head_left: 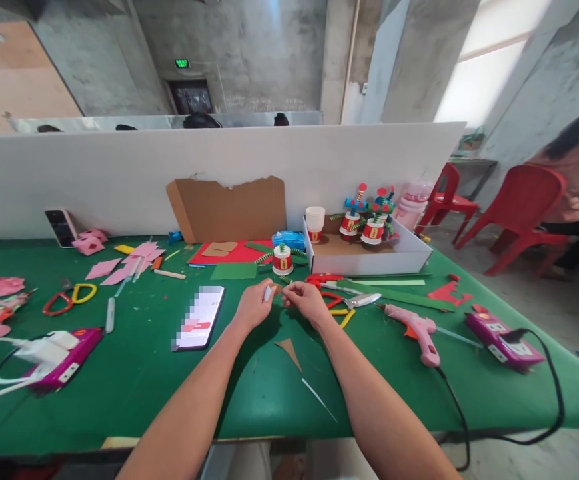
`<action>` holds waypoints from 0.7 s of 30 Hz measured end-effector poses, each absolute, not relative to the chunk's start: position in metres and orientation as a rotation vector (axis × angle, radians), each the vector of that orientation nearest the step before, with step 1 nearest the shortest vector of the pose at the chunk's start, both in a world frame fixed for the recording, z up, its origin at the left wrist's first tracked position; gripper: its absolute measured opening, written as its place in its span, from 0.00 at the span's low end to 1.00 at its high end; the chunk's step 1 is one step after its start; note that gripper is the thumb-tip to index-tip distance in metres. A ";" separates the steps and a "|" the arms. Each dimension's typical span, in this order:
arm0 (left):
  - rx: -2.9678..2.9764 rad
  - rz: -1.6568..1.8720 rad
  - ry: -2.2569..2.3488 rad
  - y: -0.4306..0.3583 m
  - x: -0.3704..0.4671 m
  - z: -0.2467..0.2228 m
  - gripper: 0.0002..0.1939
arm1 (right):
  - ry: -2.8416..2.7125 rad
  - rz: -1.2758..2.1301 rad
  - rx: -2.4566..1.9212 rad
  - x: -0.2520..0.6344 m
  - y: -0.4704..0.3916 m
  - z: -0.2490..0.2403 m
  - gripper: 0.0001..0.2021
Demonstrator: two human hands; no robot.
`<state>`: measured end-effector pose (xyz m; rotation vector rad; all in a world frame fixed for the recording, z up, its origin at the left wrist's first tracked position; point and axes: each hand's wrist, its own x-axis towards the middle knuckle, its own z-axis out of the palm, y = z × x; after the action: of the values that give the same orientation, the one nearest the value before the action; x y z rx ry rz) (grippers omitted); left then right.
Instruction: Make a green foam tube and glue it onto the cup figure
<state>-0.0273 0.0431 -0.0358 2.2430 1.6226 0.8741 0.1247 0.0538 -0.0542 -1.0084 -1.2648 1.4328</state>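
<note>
- In the head view, our left hand (254, 303) pinches a small white piece (268, 293) between thumb and fingers, above the green surface (144, 400).
- Our right hand (308, 301) has thumb and fingertips pressed together just beside it; whether they grip anything is too small for us to tell.
- Just beyond our hands stands a paper-cup figure (282, 263) with springy paper arms; we judge that a careless forward push could tip it.
- Scissors (364, 301) lie near our right wrist, so a sideways sweep might meet the blades.
- Farther right, the pink hot-glue gun (414, 327) lies with its nozzle towards us; if hot, it could burn our forearm, and snagging its cord (453, 408) could drag it.
- A loose grip could drop the white piece among the scraps.
</note>
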 end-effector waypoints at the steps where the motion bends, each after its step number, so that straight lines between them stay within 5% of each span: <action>1: 2.253 0.863 1.618 0.043 -0.026 -0.036 0.13 | -1.247 1.457 -1.009 0.124 0.054 -0.055 0.11; 21: 2.299 0.645 1.702 0.034 -0.012 -0.034 0.10 | -1.237 1.329 -1.181 0.118 0.052 -0.056 0.04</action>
<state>-0.0125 0.0337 -0.0335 2.2986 1.7023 0.6450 0.1176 0.0521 -0.0564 -1.1808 -1.2372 1.3293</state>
